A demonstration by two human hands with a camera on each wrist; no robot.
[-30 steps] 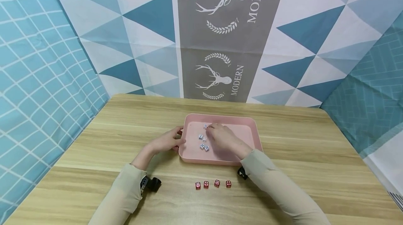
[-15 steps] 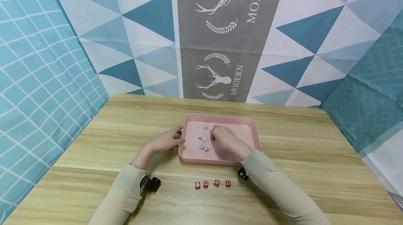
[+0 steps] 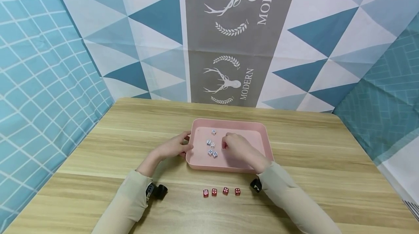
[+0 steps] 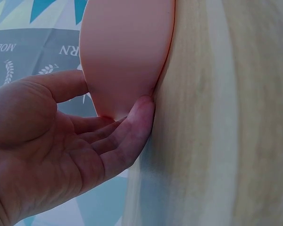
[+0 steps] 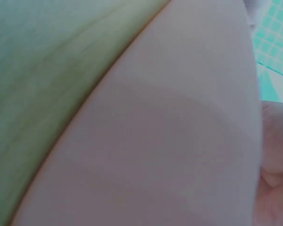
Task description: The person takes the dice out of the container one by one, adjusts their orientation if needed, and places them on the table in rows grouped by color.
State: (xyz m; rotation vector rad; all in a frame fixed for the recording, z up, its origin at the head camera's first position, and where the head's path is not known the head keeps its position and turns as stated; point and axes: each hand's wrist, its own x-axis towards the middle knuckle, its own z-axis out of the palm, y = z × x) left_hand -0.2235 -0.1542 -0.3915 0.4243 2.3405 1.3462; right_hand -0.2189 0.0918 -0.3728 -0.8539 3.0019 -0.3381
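Observation:
My left hand [image 3: 175, 145] grips the left wall of the pink tray [image 3: 266, 141]; in the left wrist view its thumb goes over the rim and its fingers [image 4: 140, 115] press the outer wall low by the table. Over the tray's middle is my right hand [image 3: 238, 146], its fingers curled in; whatever the palm may hold is hidden. Several white dice lie left of it inside the tray: a single die [image 3: 214, 132] at the back, then a pair [image 3: 212, 145] and another pair [image 3: 214, 154] nearer me. The right wrist view catches mostly the tray's outer wall [image 5: 155, 141].
Several red dice [image 3: 214, 191] stand in a loose row on the wooden table [image 3: 327, 161], between the tray and me. Black wrist cameras [image 3: 160, 191] jut out beside both sleeves. Patterned cloth [image 3: 157, 52] hangs behind and at the sides.
My right hand has drawn back from the rear white die, moving right and slightly toward me, its fingers curling in. The left hand, tray and dice keep their places.

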